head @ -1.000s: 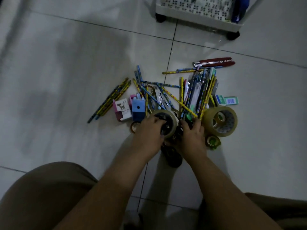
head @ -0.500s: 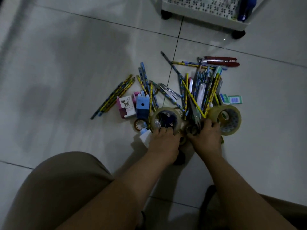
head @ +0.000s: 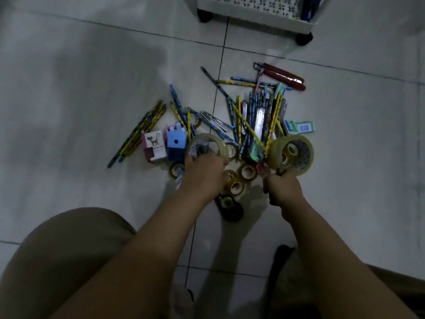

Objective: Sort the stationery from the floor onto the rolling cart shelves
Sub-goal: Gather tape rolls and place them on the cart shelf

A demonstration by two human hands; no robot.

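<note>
Head view: your two hands reach down into stationery spread on the tiled floor (head: 69, 111).
Left hand (head: 203, 172): fingers curled round the near rim of a clear tape roll (head: 207, 145), which stands on edge.
Right hand (head: 284, 188): gripping a second, larger tape roll (head: 293, 153), tilted up off the floor.
Between hands: small tape rolls (head: 248, 172) lying flat; a black tape dispenser (head: 230, 206) nearer you.
Beyond hands: pile of pencils (head: 255, 116); blue sharpener (head: 176, 143) beside a cat-print box (head: 153, 146).
Far edge: rolling cart (head: 253, 12), well apart from the pile.
</note>
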